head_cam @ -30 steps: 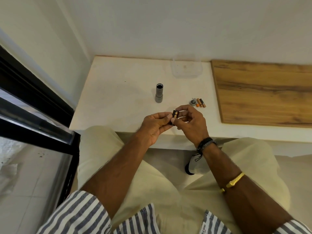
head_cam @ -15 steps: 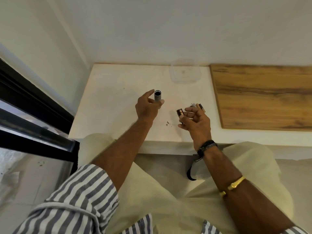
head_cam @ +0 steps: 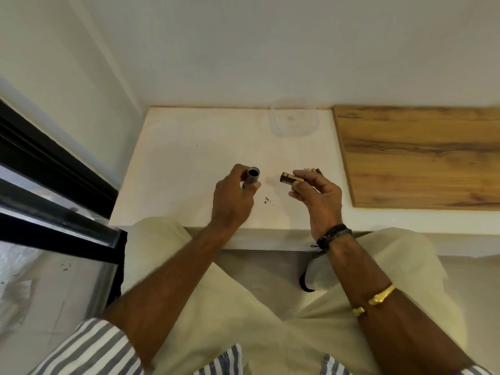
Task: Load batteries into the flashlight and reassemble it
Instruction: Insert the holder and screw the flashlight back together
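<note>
My left hand (head_cam: 233, 199) grips the grey flashlight body (head_cam: 252, 176), its open dark end facing up toward me above the white table (head_cam: 184, 163). A little to the right, my right hand (head_cam: 316, 196) pinches a black and copper battery holder (head_cam: 289, 178) between thumb and fingers, its end pointing left at the flashlight body. The two are a short gap apart. Loose batteries (head_cam: 317, 171) lie on the table just behind my right hand, mostly hidden by its fingers.
A clear plastic container (head_cam: 293, 121) stands at the back of the table by the wall. A wooden board (head_cam: 416, 155) covers the table's right part. Small dark specks (head_cam: 267, 200) lie between my hands. A black window frame (head_cam: 54, 185) runs along the left.
My left hand left the battery holder, reached to the flashlight body on the table and took hold of it. My right hand kept the holder and turned its end toward the body.
</note>
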### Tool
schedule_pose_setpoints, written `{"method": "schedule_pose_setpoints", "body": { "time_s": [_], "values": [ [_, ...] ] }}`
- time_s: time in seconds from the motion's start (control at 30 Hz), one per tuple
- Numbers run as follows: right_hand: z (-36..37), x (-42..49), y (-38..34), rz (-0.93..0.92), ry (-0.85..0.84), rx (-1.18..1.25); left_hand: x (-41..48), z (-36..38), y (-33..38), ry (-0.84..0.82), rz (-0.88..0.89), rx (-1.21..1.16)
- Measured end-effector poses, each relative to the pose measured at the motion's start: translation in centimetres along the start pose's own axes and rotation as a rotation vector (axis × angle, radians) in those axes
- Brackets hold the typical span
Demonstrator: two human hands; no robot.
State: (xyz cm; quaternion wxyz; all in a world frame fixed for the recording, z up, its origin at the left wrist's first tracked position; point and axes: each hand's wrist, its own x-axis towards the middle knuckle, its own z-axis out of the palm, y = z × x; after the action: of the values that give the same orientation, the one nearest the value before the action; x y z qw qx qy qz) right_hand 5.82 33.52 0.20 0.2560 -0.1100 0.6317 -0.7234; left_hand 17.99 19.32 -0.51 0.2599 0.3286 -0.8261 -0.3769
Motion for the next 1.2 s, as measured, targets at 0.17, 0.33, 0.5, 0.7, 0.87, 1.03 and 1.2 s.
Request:
{"method": "schedule_pose_setpoints", "body": {
  "time_s": [0.17,0.33,0.5,0.7,0.87,1.03,1.2],
  "values": [
    [-0.1,-0.8,-0.8,-0.076,-0.036,0.058,-1.9,0.1,0.1,-0.048,0.1,0.156],
    [0.0,-1.7,-0.8,-0.106,-0.014,0.076,-2.6,0.3,0.2,-0.074,0.139,0.218],
    [-0.3,-1.8,-0.3,-0.141,0.003,0.02,-2.7,0.3,0.0,-0.094,0.188,0.266],
    [-0.1,-2.1,0.2,-0.159,-0.025,-0.132,-2.9,0.5,0.5,-0.109,0.235,0.276],
    [0.4,-2.1,0.7,-0.156,-0.001,-0.236,-2.7,0.5,0.6,-0.12,0.199,0.281],
    [0.4,-1.8,1.1,-0.141,-0.02,-0.275,-2.4,0.6,0.6,-0.141,0.188,0.293],
    [-0.3,-0.1,1.6,-0.071,0.157,-0.276,-2.0,0.7,0.2,-0.163,0.157,0.283]
  ]
}}
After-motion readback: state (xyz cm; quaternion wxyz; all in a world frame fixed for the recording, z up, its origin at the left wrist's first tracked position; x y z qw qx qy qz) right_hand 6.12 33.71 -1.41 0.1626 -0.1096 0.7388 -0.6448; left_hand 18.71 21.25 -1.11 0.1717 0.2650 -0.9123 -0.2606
